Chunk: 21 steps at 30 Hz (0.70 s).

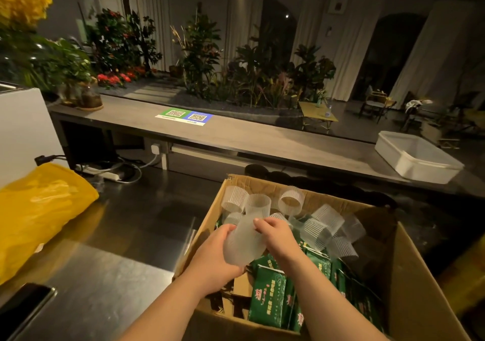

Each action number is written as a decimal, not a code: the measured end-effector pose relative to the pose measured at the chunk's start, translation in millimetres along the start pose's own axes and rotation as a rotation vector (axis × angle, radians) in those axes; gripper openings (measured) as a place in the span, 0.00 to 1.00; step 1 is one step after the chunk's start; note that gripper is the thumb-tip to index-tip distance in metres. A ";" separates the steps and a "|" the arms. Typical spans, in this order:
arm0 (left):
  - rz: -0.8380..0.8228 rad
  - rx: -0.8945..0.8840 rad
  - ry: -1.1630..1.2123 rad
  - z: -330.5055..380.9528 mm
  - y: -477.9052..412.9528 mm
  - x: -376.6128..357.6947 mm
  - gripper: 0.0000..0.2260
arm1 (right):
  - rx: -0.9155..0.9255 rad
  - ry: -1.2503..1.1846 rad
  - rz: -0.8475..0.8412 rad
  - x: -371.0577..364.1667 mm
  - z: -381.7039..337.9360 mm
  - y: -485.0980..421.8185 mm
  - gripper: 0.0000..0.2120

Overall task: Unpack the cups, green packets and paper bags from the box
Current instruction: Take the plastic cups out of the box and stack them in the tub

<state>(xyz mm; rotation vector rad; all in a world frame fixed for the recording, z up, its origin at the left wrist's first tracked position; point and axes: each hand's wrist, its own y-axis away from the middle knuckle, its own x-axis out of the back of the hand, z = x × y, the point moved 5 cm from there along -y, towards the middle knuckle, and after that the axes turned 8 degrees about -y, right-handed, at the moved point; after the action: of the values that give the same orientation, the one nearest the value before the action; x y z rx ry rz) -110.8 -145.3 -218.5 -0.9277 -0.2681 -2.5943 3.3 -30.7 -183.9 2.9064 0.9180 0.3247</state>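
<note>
Cups (258,204) of ribbed, translucent plastic are seen lying loose in the far half of one open cardboard box (420,275), which is set on a steel counter (118,235). At least eight loose cups can be counted, tipped in different directions; the exact total is hidden by overlap. One further piece, the held cup (245,246), is kept just above the box's near left part; whether it is a single cup or a nested stack cannot be told. It is cradled from below by the left hand (212,259), fingers curled round its wall, while its upper rim is pinched by the right hand (275,235). Green packets (267,296) are stood upright in the near half of the box, below the cups; at least five are made out. Brown paper edges (240,285) are glimpsed beneath the left hand, too hidden to be identified. One yellow bag (39,209) is laid on the counter at the left. One white tub (417,157) and one card (183,116) bearing two QR codes are set on the raised shelf (262,136) behind.
</note>
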 end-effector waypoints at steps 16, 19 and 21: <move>0.132 0.026 0.019 -5.0 -4.3 7.0 0.39 | 0.055 0.518 0.031 1.8 4.0 -48.0 0.31; 0.106 0.033 0.001 -5.0 -5.5 6.6 0.40 | 0.061 0.746 0.116 13.8 12.3 -58.3 0.17; 0.104 0.031 -0.004 -3.5 -5.6 8.7 0.39 | 0.135 0.667 0.241 23.8 9.3 -53.9 0.05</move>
<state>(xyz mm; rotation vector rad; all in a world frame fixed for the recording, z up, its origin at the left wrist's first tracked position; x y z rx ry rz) -121.3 -143.6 -215.9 -0.9121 -0.2532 -2.4873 -5.8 26.9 -196.1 3.0687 0.6472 1.3548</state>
